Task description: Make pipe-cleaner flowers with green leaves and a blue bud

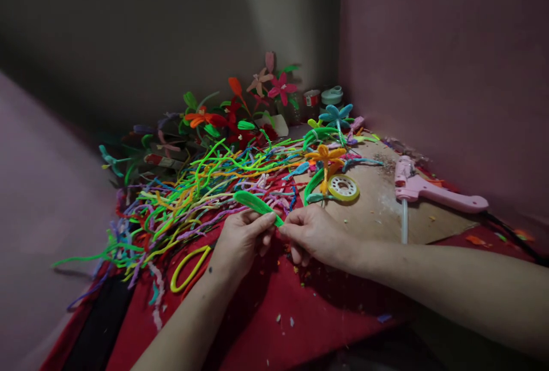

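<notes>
My left hand and my right hand meet over a red cloth. Both pinch a bright green pipe-cleaner leaf at its narrow lower end, near the middle of the view. The leaf is a long flattened loop that points up and to the left. My left fingers curl round its stem from the left, and my right thumb and forefinger press it from the right. A large tangle of coloured pipe cleaners lies just beyond my hands.
A yellow pipe-cleaner loop lies by my left wrist. On a cardboard sheet rest a pink glue gun, a tape roll and an orange flower. Finished flowers and small jars stand in the corner.
</notes>
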A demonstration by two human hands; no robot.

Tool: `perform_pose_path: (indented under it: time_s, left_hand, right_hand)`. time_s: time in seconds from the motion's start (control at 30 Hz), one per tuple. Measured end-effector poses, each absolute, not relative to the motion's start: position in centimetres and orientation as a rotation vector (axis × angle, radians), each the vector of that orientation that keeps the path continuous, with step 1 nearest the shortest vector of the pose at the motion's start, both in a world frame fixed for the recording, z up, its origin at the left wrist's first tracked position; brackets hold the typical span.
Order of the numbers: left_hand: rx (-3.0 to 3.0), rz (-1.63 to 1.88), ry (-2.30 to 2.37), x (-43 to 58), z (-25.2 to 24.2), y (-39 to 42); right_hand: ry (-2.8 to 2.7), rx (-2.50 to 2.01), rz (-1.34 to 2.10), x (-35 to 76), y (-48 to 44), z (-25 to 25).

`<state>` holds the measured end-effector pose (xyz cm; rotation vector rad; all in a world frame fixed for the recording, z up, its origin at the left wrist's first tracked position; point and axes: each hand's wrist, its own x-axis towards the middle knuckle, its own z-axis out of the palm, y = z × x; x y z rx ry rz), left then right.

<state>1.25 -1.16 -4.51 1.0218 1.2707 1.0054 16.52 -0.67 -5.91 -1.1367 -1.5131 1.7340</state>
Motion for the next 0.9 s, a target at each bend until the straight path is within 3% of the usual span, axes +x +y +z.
perform_pose_path:
  time_s: [0.57,0.9]
  left_hand:
    - [0.976,0.984,1.214,1.4,-4.4,-1.4]
    - [0.926,1.103,1.252,1.9,-3.8,-1.6]
  right_hand:
    - [-1.515,-1.129,1.757,16.5,-0.5,-6.2]
    - [-1.675,-1.216,1.499,16.7,-0.9,-5.7]
